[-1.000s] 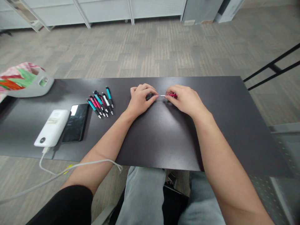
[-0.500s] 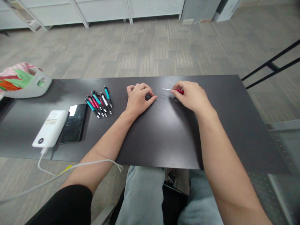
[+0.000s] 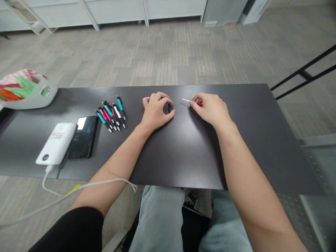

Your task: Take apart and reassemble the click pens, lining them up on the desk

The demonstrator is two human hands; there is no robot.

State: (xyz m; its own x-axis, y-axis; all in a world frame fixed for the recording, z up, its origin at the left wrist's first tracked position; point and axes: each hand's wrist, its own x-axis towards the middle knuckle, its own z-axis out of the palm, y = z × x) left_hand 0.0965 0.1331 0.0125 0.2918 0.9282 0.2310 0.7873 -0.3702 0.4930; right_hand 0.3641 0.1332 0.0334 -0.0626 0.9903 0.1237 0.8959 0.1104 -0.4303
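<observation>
From where I stand, both hands are at the far half of the dark table [image 3: 178, 154], apart from each other. The right hand [image 3: 211, 109] has thumb and forefinger clamped on a red pen part [image 3: 200, 104], with a thin pale rod [image 3: 185, 100] sticking out toward the left hand [image 3: 156, 111]. That one is curled, thumb and forefinger closed on a small dark piece [image 3: 170, 108], mostly hidden. Left of it lies a loose bunch of pens [image 3: 111, 115], turquoise, red and white with black ends. Further left, a black phone [image 3: 82, 140] lies beside a white power bank [image 3: 56, 143], and a pale basket [image 3: 34, 102] holds something colourful
</observation>
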